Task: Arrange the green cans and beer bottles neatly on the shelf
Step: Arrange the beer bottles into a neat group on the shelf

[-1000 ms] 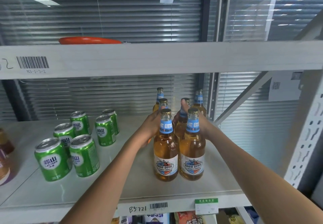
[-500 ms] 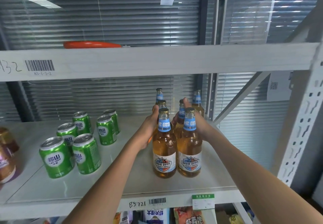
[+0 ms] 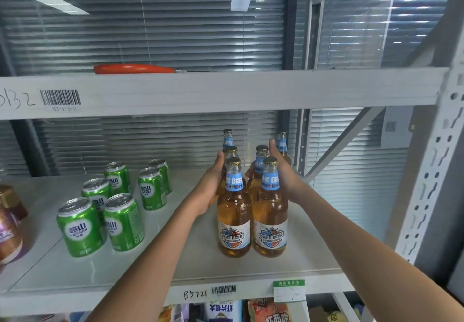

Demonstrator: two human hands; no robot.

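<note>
Both hands' fingers hidden behind the clustered beer bottles (image 3: 251,196).

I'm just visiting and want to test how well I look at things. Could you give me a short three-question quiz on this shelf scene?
1. True or false: the beer bottles stand upright in two columns.
2. How many green cans are on the shelf? A) four B) five C) eight
3. Fill in: the left hand and right hand press on the bottle group from its two ____.

Key:
1. True; six bottles show, three in each column.
2. B; they stand left of the bottles in a loose cluster.
3. Sides; the open palms flank the middle bottles, and neither hand is closed around one bottle.
</note>
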